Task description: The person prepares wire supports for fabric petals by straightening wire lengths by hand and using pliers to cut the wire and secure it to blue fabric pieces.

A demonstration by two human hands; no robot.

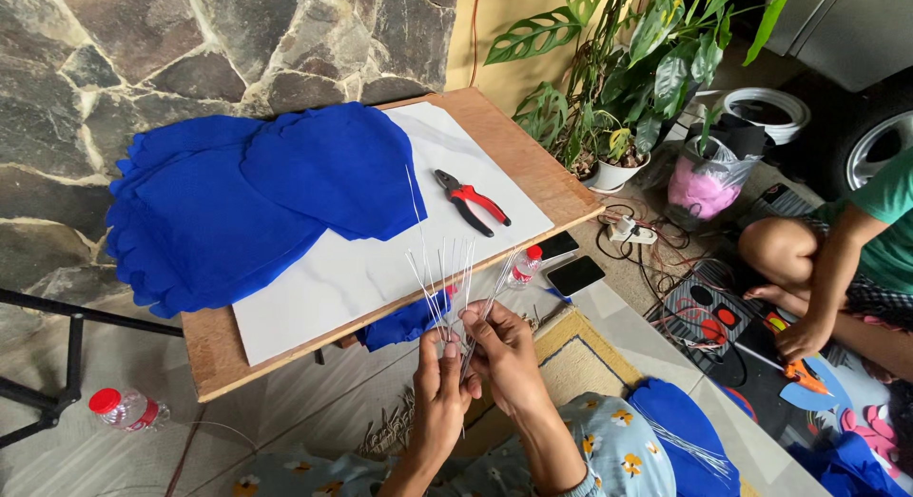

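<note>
Holding a bundle of thin white wires [439, 269], you pinch their lower ends between both hands: your left hand [439, 383] is closed around the stems from below, and your right hand [499, 350] grips them beside it, fingers curled. The wires fan upward, in front of the near edge of the surface [533, 159].

Likely faults: the loose upper ends splay apart, so a slack pinch could let single wires slip out and drop to the floor; the stiff tips point up toward your face, and a sudden flex might spring them.

The surface is a wooden board, low to the floor, carrying a white sheet [333, 269], a heap of blue fabric pieces [238, 193] and red-handled pliers [473, 201]. Behind it stands a rough stone wall [190, 40]. A potted plant [628, 88], two dark phones [569, 264], a small bottle [521, 267] and tangled cables [666, 240] lie to the right, where another person [837, 259] sits on the floor. A red-capped bottle [128, 409] lies at lower left.
</note>
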